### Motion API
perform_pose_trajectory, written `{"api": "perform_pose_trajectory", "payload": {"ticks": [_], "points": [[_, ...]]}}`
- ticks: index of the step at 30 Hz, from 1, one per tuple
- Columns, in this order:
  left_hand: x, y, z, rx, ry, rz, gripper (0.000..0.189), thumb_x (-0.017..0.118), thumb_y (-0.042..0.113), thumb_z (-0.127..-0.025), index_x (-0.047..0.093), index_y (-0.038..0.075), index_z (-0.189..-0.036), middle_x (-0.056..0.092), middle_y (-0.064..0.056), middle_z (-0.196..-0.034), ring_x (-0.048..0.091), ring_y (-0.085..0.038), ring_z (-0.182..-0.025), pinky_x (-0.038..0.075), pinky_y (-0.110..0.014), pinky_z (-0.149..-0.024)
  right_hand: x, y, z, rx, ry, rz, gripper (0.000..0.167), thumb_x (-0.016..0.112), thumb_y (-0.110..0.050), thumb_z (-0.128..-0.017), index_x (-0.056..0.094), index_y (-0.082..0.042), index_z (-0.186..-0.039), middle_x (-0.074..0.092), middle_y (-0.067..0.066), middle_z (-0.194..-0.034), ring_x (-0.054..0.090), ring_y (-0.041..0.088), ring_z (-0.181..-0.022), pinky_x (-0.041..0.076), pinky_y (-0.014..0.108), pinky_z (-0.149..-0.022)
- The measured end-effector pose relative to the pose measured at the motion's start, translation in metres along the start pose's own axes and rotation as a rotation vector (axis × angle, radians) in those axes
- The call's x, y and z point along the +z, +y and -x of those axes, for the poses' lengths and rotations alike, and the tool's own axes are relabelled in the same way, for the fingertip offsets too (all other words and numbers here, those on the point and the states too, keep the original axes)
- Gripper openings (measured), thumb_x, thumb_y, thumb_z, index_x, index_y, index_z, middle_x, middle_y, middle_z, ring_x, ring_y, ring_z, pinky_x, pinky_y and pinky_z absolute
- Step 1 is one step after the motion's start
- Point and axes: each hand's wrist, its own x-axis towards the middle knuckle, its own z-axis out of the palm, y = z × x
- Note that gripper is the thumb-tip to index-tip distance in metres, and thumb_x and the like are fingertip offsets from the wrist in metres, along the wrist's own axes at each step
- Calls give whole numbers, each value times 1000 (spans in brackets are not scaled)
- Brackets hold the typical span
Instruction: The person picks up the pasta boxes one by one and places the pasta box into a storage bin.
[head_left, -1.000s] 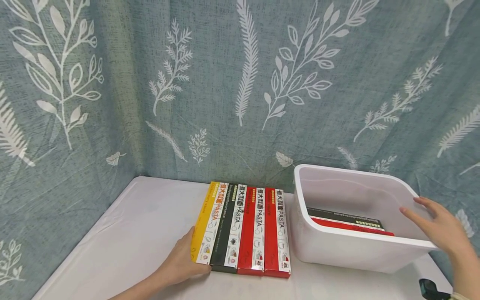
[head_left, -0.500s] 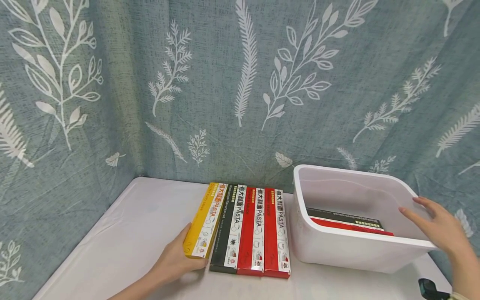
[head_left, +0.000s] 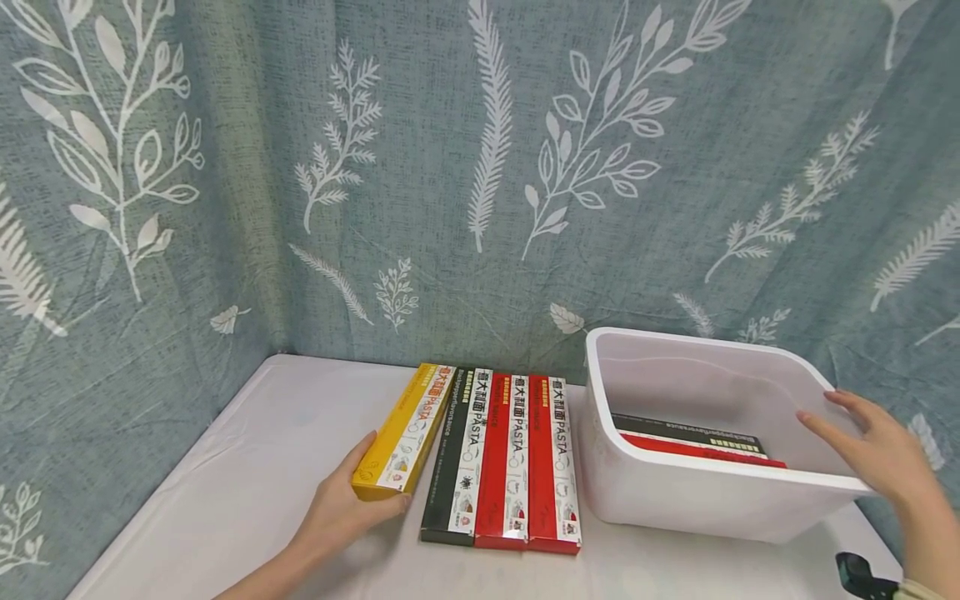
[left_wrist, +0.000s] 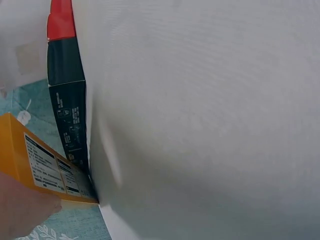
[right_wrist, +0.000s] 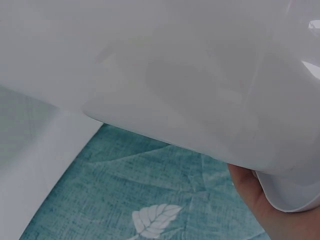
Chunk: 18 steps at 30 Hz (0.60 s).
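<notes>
The left hand [head_left: 337,504] has the thumb and fingers around the near end of a yellow box [head_left: 405,429], and this end is raised above the white table [head_left: 300,442]; the far end lies low, close to the curtain [head_left: 420,167]. On its left side, a wide stretch of table reaches to the slanting left edge. On its right side there is only a narrow gap, wider toward the person, and then comes a black box [head_left: 456,467]. After it, two red boxes lie side by side. These three stand in the way between the yellow box and the white bin [head_left: 697,504], which is just beside the last red one. Inside the bin, one dark box [head_left: 690,435] and something red [head_left: 697,450] are visible, below the rim. The right hand [head_left: 885,454] is at the bin's right rim, two digits extended and spread; the others are hidden, so I cannot tell if it grips.
</notes>
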Motion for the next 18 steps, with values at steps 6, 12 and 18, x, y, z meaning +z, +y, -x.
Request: {"api": "perform_pose_trajectory", "payload": {"ticks": [6, 12, 18], "points": [[-2, 0, 0, -22, 24, 25, 99, 83, 29, -72, 30, 6, -152, 41, -20, -148, 47, -34, -126, 36, -53, -101, 1, 0, 0, -2, 2, 4, 87, 52, -55, -95, 27, 11, -145, 20, 44, -144, 21, 66, -126, 24, 79, -90], [-7, -1, 1, -41, 26, 97, 94, 80, 24, -74, 30, 7, -153, 40, -18, -149, 46, -30, -124, 36, -46, -99, 1, 0, 1, 2, 6, 4, 87, 52, -55, -95, 27, 12, -145, 20, 44, -144, 21, 66, -126, 24, 79, -90], [-12, -1, 3, -55, 17, 184, 92, 77, 21, -78, 27, 10, -154, 35, -17, -153, 41, -28, -126, 35, -43, -98, 1, 0, 1, 0, 1, -1, 87, 52, -55, -95, 27, 11, -145, 20, 44, -144, 22, 66, -125, 25, 79, -89]]}}
